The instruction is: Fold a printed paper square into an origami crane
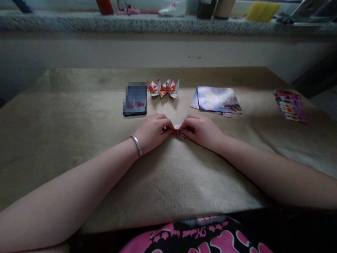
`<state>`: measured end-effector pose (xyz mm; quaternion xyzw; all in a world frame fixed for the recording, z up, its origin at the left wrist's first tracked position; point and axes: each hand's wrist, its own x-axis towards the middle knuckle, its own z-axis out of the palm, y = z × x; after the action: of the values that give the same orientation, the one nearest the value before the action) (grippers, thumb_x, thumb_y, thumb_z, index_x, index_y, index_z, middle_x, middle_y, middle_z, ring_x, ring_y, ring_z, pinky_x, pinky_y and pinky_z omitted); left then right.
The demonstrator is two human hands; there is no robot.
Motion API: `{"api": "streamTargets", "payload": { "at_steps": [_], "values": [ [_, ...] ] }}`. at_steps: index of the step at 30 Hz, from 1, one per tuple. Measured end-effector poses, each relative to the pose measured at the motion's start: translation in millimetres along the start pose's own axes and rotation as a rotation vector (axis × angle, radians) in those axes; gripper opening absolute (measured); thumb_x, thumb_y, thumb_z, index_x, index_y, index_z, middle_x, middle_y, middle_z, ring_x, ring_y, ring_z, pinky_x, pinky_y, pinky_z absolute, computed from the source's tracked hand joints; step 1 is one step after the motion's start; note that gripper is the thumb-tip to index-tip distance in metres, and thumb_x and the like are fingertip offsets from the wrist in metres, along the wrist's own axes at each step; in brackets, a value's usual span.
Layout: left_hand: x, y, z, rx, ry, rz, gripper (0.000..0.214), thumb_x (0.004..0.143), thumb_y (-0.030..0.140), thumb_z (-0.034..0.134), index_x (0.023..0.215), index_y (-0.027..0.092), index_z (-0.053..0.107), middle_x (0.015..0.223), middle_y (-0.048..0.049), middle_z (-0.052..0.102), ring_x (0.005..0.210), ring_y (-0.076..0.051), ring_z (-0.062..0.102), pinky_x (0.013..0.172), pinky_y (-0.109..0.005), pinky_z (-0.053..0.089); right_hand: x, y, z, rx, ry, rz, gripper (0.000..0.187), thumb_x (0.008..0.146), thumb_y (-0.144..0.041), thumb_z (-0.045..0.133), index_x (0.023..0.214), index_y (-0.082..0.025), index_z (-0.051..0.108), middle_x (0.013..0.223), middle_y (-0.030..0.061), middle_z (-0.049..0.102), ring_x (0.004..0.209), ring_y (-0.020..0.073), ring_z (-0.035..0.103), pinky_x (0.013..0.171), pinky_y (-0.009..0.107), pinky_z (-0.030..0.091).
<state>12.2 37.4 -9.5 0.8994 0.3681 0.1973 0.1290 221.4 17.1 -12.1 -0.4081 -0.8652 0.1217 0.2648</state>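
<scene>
Both of my hands meet at a small piece of red and white patterned origami paper (179,134), partly folded, low over the table. My left hand (155,128) pinches its left side between thumb and fingers. On the other side my right hand (201,128) pinches the paper's right end. Fingers cover much of the paper, so its full shape is hidden. Just beyond my hands stand several folded paper cranes (164,88) in red, orange and white, close together in a row.
A dark phone (135,100), partly pixelated, lies left of the cranes. Several printed sheets (217,99) lie overlapping to the right, and colourful packaging (289,105) sits farther right. Behind the cloth-covered table (86,130), a stone sill (147,24) carries a yellow sponge-like block (263,11) and containers.
</scene>
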Motion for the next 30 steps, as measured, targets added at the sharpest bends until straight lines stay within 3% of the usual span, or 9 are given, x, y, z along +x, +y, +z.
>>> {"api": "streamTargets", "payload": {
  "at_steps": [10,15,22,27,30],
  "values": [
    [0,-1,0.9,-0.087,0.001,-0.051,0.010,0.080,0.016,0.057,0.075,0.014,0.066,0.079,-0.0025,0.058,0.076,-0.014,0.056,0.074,-0.026,0.047,-4,4,-2,0.048,-0.014,-0.040,0.013,0.084,-0.026,0.064,0.087,-0.016,0.072,0.080,0.0060,0.067,0.072,0.0146,0.061,0.065,0.025,0.046],
    [0,-1,0.5,-0.071,0.002,-0.055,0.011,0.080,0.018,0.058,0.075,0.015,0.066,0.078,-0.0022,0.058,0.076,-0.014,0.056,0.074,-0.026,0.047,-2,3,-1,0.022,-0.004,-0.099,0.016,0.088,-0.024,0.060,0.081,-0.015,0.071,0.076,0.0059,0.064,0.071,0.0144,0.059,0.064,0.025,0.044],
    [1,1,-1.3,-0.100,-0.020,-0.098,0.009,0.078,0.016,0.059,0.075,0.014,0.067,0.077,-0.0016,0.056,0.073,-0.013,0.054,0.072,-0.025,0.046,-4,5,-4,-0.008,-0.012,0.053,0.004,0.078,-0.019,0.067,0.075,-0.016,0.067,0.070,0.0009,0.061,0.062,0.0107,0.053,0.058,0.022,0.038],
    [1,0,-1.4,-0.117,-0.030,-0.112,0.009,0.078,0.016,0.059,0.075,0.014,0.068,0.079,-0.0017,0.056,0.073,-0.013,0.054,0.072,-0.025,0.046,-6,6,-8,-0.048,-0.045,0.003,0.012,0.081,-0.019,0.064,0.069,-0.016,0.064,0.071,0.0012,0.058,0.063,0.0106,0.050,0.057,0.021,0.034],
    [1,-1,-1.3,-0.118,-0.033,-0.128,0.009,0.078,0.016,0.060,0.076,0.014,0.069,0.079,-0.0018,0.057,0.073,-0.013,0.055,0.073,-0.025,0.046,-5,5,-11,-0.052,-0.073,0.057,0.007,0.079,-0.018,0.064,0.072,-0.017,0.065,0.069,0.0006,0.057,0.062,0.0109,0.051,0.057,0.021,0.034]
  ]
}}
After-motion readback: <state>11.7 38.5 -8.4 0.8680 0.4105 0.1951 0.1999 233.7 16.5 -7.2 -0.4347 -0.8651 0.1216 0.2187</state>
